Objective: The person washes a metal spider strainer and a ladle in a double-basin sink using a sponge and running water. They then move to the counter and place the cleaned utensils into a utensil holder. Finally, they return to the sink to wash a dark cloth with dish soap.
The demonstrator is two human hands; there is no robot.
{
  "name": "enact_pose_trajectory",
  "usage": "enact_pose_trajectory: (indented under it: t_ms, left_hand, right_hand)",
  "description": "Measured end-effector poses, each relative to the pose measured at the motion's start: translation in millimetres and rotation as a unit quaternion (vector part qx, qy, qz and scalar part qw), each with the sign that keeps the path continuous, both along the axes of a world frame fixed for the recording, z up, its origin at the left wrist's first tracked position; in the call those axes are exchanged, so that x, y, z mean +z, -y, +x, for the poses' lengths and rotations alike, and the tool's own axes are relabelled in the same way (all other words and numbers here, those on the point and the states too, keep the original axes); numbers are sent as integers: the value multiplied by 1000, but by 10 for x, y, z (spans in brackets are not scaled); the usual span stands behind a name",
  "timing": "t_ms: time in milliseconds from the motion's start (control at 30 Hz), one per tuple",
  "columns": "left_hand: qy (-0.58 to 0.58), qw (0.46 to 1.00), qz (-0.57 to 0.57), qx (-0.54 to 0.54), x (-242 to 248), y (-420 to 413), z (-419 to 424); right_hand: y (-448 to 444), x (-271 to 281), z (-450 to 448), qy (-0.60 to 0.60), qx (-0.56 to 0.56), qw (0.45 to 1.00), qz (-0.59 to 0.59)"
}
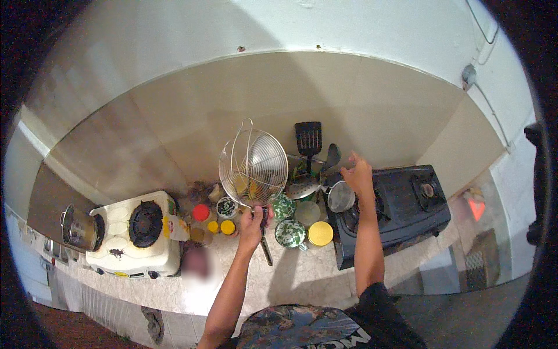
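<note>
My left hand [252,229] grips the handle of a wire spider strainer [261,161], its round coiled basket raised above the counter. A dark handle end sticks out below that hand. My right hand [358,174] is raised over the left part of the black gas stove [399,196], fingers spread, with nothing seen in it. Near its wrist is a small fine-mesh sieve [341,196]. To the left of that hand stand a black slotted turner [308,137], a black ladle [332,156] and a metal skimmer [302,186], their lower ends partly hidden.
A green speckled enamel mug [290,233], a yellow-lidded jar [320,234] and a red-lidded jar [201,212] stand mid-counter. At left, a cream gas stove [130,233] bears a glass pot [79,229]. The tan wall [244,96] rises behind.
</note>
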State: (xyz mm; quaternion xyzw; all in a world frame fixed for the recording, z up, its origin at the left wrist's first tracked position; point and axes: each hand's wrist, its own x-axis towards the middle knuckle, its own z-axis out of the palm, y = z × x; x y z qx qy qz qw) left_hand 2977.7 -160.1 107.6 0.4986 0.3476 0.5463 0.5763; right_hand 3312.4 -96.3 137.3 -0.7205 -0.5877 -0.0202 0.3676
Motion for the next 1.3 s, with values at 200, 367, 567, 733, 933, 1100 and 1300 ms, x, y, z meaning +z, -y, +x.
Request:
enact_pose_trajectory:
  t_ms: [200, 367, 567, 733, 933, 1100, 1300]
  left_hand:
    - [-7, 999, -17, -36, 32, 35, 6]
    - [-25, 998, -50, -41, 59, 96, -17]
    - [-102, 992, 46, 52, 42, 79, -72]
    - [-20, 998, 11, 59, 26, 51, -173]
    - [20, 999, -1, 49, 12, -25, -331]
    - [-23, 999, -3, 32, -54, -11, -393]
    - [-7, 1000, -25, -1, -109, -21, -437]
  right_hand:
    - [598, 378, -1293, -313, 386, 862, -97]
    - [791, 314, -1741, -452, 405, 779, -155]
    - [718, 293, -1587, -353, 360, 857, -109]
    - [721, 590, -1182, -411, 286, 865, -23]
    - [554, 949, -533, -385, 195, 889, 150]
    - [44, 491, -281, -227, 107, 957, 145]
    - [-344, -242, -277, -44, 92, 993, 60]
